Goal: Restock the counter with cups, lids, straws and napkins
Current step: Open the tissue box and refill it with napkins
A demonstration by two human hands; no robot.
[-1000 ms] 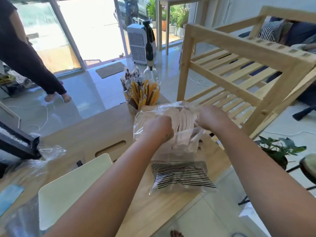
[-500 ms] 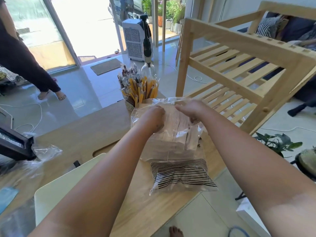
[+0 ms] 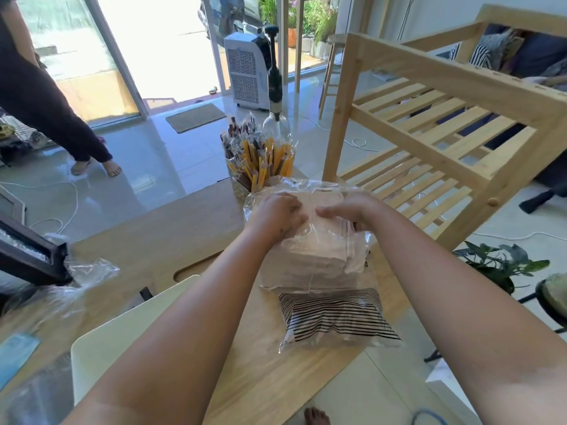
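Clear plastic wraps the napkin pack point(image 3: 310, 262) - a thick stack of pale napkins - which sits on the wooden bench point(image 3: 171, 228) near its right edge. Both hands meet on top of the pack. The left hand point(image 3: 277, 214) has its fingers curled into the loose film at the top, gripping it, and the right hand point(image 3: 346, 210) lies just beside it, its fingers bent over the same film and holding it. The two sets of fingertips are close together, almost touching.

Against the near side of the pack lies a striped pack point(image 3: 334, 317) in its own clear bag. Just beyond the napkins stands a holder of wrapped straws point(image 3: 260, 164) - yellow and brown ones, upright - and behind it a clear bottle with a black pump point(image 3: 275, 118).

A pale tray point(image 3: 129, 326) lies on the near left part of the bench, with crumpled clear plastic point(image 3: 89, 271) further left. To the right of the bench stands a wooden slatted rack point(image 3: 429, 124), with a potted plant point(image 3: 497, 265) on the floor below it. Another person in dark clothing point(image 3: 36, 96) stands at far left.
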